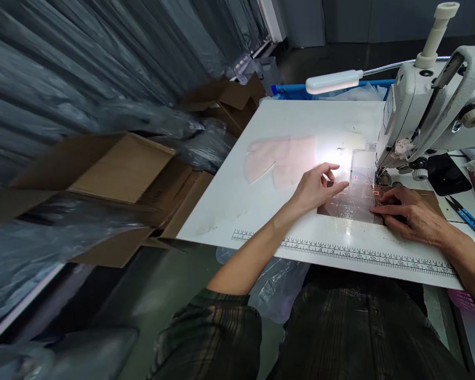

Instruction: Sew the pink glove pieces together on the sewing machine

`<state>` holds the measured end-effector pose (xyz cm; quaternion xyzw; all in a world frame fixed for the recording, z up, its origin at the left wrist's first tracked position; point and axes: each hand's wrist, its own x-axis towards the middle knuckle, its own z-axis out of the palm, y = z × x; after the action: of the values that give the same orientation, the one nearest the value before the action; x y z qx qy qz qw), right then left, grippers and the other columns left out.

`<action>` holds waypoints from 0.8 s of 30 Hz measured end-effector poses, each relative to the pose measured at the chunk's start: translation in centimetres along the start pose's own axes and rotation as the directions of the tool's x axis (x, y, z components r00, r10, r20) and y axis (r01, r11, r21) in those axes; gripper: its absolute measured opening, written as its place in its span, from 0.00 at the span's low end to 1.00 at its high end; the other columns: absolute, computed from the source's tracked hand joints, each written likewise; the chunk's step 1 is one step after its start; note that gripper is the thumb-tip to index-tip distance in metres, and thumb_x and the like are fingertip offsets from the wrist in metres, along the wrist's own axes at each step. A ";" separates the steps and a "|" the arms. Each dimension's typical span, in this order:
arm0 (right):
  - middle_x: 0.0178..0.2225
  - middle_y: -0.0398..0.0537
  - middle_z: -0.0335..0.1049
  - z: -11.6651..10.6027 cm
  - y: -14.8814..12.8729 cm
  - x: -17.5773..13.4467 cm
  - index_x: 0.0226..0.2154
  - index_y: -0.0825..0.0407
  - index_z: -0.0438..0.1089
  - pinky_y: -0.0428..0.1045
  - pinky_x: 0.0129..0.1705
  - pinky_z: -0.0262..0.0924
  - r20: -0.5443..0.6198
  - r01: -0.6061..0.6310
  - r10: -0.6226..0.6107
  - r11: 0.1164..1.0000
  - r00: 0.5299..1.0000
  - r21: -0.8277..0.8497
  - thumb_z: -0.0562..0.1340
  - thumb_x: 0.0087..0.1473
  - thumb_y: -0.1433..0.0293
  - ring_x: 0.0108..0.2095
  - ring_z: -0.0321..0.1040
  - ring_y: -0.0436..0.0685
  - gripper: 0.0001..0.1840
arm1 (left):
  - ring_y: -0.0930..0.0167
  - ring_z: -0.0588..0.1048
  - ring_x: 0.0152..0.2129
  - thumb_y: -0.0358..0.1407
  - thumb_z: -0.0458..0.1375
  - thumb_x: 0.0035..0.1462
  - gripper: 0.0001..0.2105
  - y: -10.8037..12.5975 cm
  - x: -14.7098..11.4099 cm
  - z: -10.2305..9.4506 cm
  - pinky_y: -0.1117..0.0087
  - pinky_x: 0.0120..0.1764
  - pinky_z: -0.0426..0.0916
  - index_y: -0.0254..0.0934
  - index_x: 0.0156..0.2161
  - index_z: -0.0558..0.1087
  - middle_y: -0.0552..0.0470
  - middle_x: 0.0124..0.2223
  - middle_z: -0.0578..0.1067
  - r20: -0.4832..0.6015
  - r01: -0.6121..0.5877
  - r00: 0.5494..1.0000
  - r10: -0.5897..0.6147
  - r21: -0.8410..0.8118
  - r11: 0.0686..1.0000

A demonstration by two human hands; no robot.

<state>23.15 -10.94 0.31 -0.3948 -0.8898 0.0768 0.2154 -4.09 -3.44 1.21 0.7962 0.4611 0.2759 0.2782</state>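
A clear, shiny plastic piece (350, 203) with a brownish tint along its lower part lies on the white table under the sewing machine's needle area. Small red-and-white marks show on it. My left hand (314, 190) is at its left side, thumb and fingers apart with nothing between them; the thumb is close to the piece, though contact is unclear. Right of the needle, my right hand (414, 214) has its bent fingers on the plastic piece, holding its edge against the table. Brown material extends beneath this hand. The white sewing machine (399, 116) stands above.
A pinkish translucent cutout (283, 158) lies on the table (214, 211) at left. Blue thread snips (469, 217) and a black flat object (448, 174) are at right. A lamp (334, 82) shines over the work. Open cardboard boxes (122, 169) stand beyond the left edge.
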 end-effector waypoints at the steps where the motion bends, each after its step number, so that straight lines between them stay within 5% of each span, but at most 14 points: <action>1: 0.42 0.55 0.70 0.1 0.0 0.0 0.47 0.45 0.80 0.59 0.48 0.68 -0.010 0.001 -0.001 1.000 1.000 0.002 0.57 0.61 0.69 0.44 0.69 0.61 0.17 | 0.73 0.74 0.26 0.43 0.62 0.62 0.18 0.1 0.1 0.3 0.72 0.23 0.66 0.34 0.51 0.73 0.47 0.40 0.76 -0.089 -0.087 0.991 0.098 0.117 0.989; 3: 0.42 0.55 0.70 0.2 -0.2 -0.1 0.47 0.45 0.80 0.59 0.48 0.68 -0.034 0.008 -0.008 1.000 0.999 0.007 0.57 0.61 0.70 0.44 0.69 0.61 0.18 | 0.72 0.74 0.30 0.43 0.57 0.66 0.13 0.4 0.5 0.9 0.73 0.23 0.65 0.34 0.45 0.76 0.46 0.42 0.76 -0.100 -0.307 0.930 0.353 0.316 0.898; 5: 0.42 0.55 0.70 0.3 -0.2 -0.1 0.46 0.46 0.80 0.59 0.48 0.68 -0.050 0.014 -0.014 1.000 0.999 0.004 0.57 0.61 0.71 0.45 0.69 0.61 0.17 | 0.70 0.75 0.34 0.38 0.51 0.69 0.14 0.9 0.9 1.7 0.72 0.27 0.67 0.33 0.41 0.76 0.45 0.43 0.77 0.071 -0.540 0.822 0.565 0.414 0.733; 7: 0.42 0.55 0.71 0.3 -0.3 -0.1 0.46 0.45 0.80 0.60 0.48 0.69 -0.045 0.011 -0.011 1.000 0.999 -0.002 0.57 0.61 0.71 0.45 0.69 0.61 0.17 | 0.69 0.75 0.36 0.35 0.47 0.71 0.16 1.3 1.5 2.4 0.68 0.34 0.69 0.32 0.40 0.77 0.43 0.45 0.78 0.257 -0.685 0.714 0.651 0.448 0.575; 9: 0.42 0.54 0.71 0.3 -0.3 -0.1 0.46 0.45 0.80 0.60 0.48 0.69 -0.034 -0.003 0.002 1.000 0.999 -0.006 0.57 0.61 0.70 0.45 0.70 0.61 0.17 | 0.68 0.74 0.37 0.36 0.46 0.71 0.17 1.7 2.2 2.8 0.65 0.38 0.68 0.31 0.44 0.77 0.42 0.49 0.78 0.397 -0.736 0.669 0.629 0.475 0.483; 14: 0.44 0.58 0.69 0.5 -0.4 0.0 0.47 0.49 0.79 0.59 0.48 0.71 -0.113 -0.068 0.068 0.998 0.991 0.005 0.56 0.62 0.68 0.46 0.70 0.62 0.17 | 0.63 0.72 0.42 0.40 0.44 0.72 0.20 2.3 4.3 2.7 0.62 0.42 0.62 0.33 0.53 0.75 0.41 0.59 0.74 0.533 -0.732 0.681 0.502 0.504 0.458; 24: 0.44 0.56 0.69 0.6 -0.8 0.3 0.50 0.47 0.77 0.59 0.46 0.72 -0.120 -0.158 0.160 0.987 0.980 0.024 0.56 0.64 0.67 0.45 0.69 0.62 0.17 | 0.60 0.70 0.51 0.43 0.44 0.71 0.23 0.6 4.3 3.0 0.57 0.51 0.62 0.33 0.62 0.67 0.40 0.65 0.68 0.431 -0.647 0.755 0.494 0.367 0.669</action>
<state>22.13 -11.23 0.12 -0.4670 -0.8401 0.0761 0.2651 0.20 -0.44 0.32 0.9758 0.1926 0.0999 0.0284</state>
